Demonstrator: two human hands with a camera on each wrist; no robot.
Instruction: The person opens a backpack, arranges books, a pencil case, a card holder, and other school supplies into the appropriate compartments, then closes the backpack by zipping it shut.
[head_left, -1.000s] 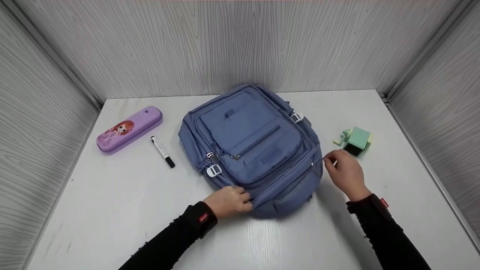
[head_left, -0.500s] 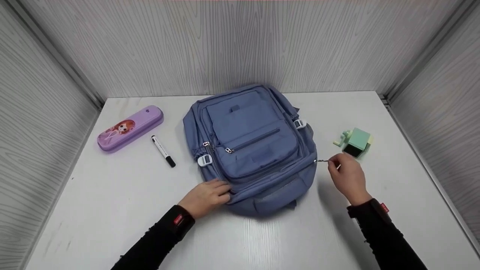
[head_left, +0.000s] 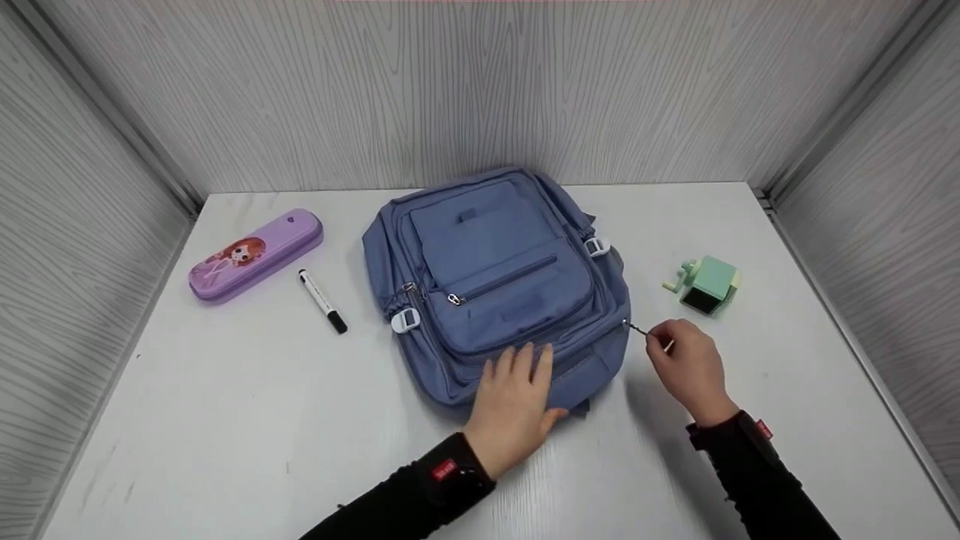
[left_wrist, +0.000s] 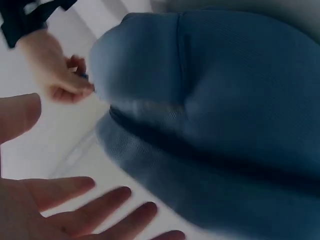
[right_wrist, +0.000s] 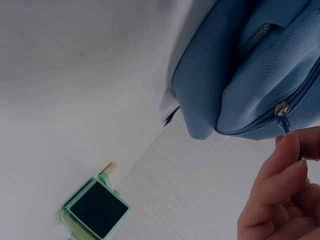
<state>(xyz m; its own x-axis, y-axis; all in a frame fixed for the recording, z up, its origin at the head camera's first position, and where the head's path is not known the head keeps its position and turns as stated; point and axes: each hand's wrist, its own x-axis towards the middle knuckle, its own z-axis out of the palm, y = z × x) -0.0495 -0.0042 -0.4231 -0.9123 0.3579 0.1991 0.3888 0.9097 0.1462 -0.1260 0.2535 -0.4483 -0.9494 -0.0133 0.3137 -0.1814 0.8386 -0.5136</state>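
Observation:
A blue backpack (head_left: 510, 277) lies on its back on the white table, its front pockets facing up. Between thumb and forefinger my right hand (head_left: 688, 369) pinches the cord of a zipper pull (right_wrist: 283, 116) at the bag's right side, and the cord is drawn taut. My left hand (head_left: 514, 409) is spread over the near end of the bag, fingers straight. In the left wrist view its fingers (left_wrist: 107, 205) are apart and hold nothing; whether they touch the fabric I cannot tell. Most of the zipper's line is hidden from the head view.
At the left lie a purple pencil case (head_left: 255, 255) with a cartoon girl and a white marker (head_left: 322, 301) with a black cap. A green crank pencil sharpener (head_left: 709, 283) stands right of the bag, beyond my right hand. Wood-grain walls (head_left: 480, 90) enclose the table.
My left hand has let go of the bag's near left edge, opened out and moved right over its near end. The backpack has turned slightly. My right hand keeps the pull pinched.

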